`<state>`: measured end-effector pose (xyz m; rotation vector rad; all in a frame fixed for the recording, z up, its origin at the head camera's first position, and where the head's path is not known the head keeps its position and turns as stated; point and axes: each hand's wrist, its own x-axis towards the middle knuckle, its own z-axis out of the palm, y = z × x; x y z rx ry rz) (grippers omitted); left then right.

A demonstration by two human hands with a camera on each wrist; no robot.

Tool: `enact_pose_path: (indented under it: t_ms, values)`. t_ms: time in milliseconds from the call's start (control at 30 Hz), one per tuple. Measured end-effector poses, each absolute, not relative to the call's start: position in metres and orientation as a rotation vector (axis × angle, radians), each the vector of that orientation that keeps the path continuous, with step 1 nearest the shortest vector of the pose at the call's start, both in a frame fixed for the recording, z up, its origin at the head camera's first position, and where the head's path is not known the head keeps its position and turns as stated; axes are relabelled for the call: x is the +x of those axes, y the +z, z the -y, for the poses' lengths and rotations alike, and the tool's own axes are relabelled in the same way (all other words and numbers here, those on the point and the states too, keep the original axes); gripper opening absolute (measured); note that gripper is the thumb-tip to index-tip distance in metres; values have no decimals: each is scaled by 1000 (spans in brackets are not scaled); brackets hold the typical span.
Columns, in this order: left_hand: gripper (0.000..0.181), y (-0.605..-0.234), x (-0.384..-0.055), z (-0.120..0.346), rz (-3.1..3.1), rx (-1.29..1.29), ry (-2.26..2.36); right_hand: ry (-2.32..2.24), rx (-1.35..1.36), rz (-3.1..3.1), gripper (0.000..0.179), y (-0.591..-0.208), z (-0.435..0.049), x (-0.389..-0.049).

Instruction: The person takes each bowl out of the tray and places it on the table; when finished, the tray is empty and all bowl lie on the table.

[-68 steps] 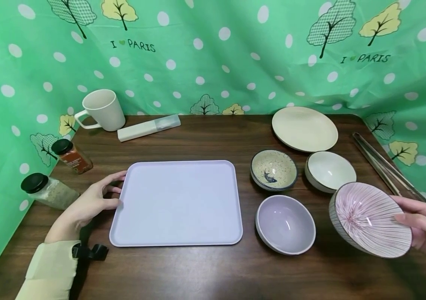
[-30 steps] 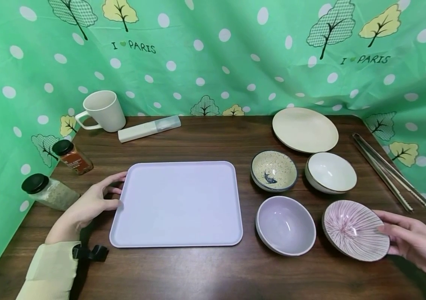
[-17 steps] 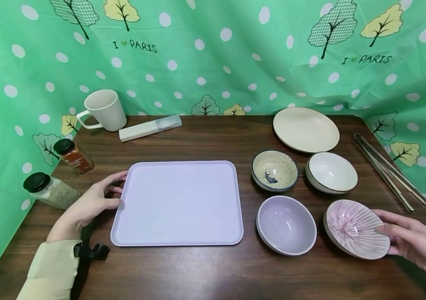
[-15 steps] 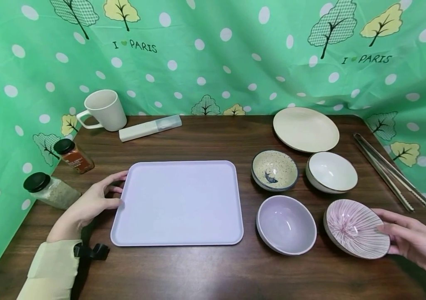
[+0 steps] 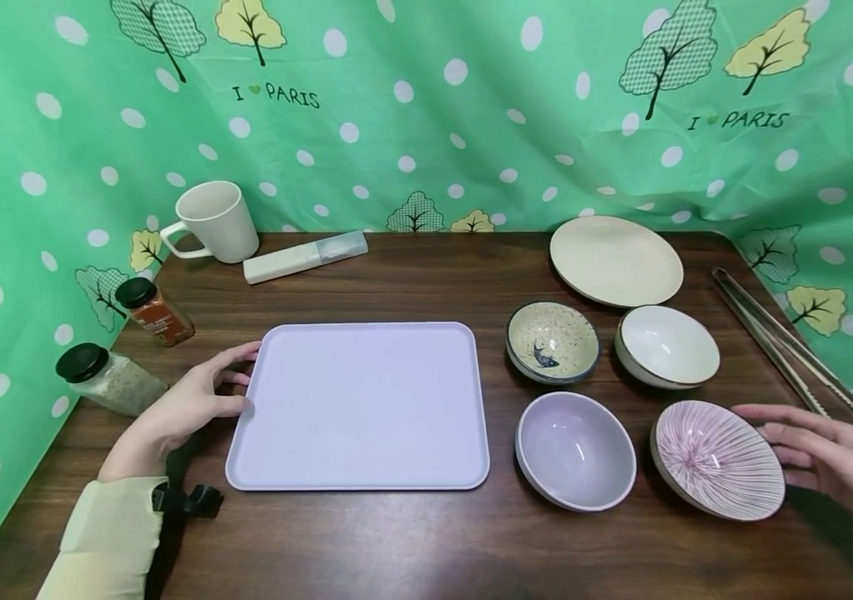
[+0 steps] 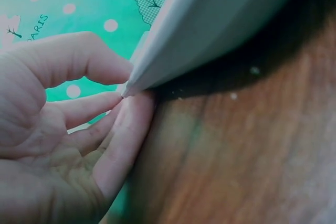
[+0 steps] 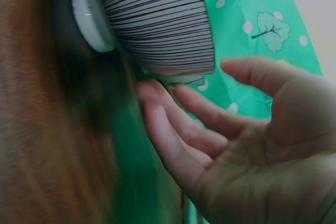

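Observation:
My left hand [image 5: 189, 406] holds the left edge of a pale lavender rectangular tray [image 5: 358, 408]; in the left wrist view its thumb and bent fingers meet at the tray's rim. At the far right, my right hand [image 5: 839, 458] is beside a bowl with pink and dark radiating lines [image 5: 719, 460]. The right wrist view shows a gap between the thumb and this striped bowl [image 7: 157, 22], with the other fingers loosely bent near its side. That bowl sits on the table, right of a plain lilac bowl [image 5: 576, 450].
Behind the lilac bowl are a speckled bowl with a fish [image 5: 554, 342], a white bowl [image 5: 668, 346] and a cream plate [image 5: 616, 261]. Metal tongs [image 5: 790, 342] lie at right. A mug [image 5: 219, 222], a long lidded case [image 5: 306, 257] and two spice jars [image 5: 163, 321] stand or lie at left.
The right hand lowered the striped bowl leftward onto the table beside the lilac bowl, then loosened its grip and drew its thumb off the rim. The left hand kept its place at the tray.

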<state>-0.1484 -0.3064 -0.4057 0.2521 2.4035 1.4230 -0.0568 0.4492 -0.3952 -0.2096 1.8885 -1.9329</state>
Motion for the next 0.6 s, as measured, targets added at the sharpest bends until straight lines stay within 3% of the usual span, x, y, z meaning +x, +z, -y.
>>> enact_pose_path:
  t_ms: [200,367,600]
  values:
    - [79,-400,-147,303,-2383,182,1401,-2049,-165,-2165,50,-374,-430,-77]
    - [66,-385,-156,292,-2476,128,1175,-1600,-58,-2663,34,-336,-395,-100]
    - [60,-352,-193,264,-2830,171,739,-1325,-186,-2828,23,-298,-332,-142]
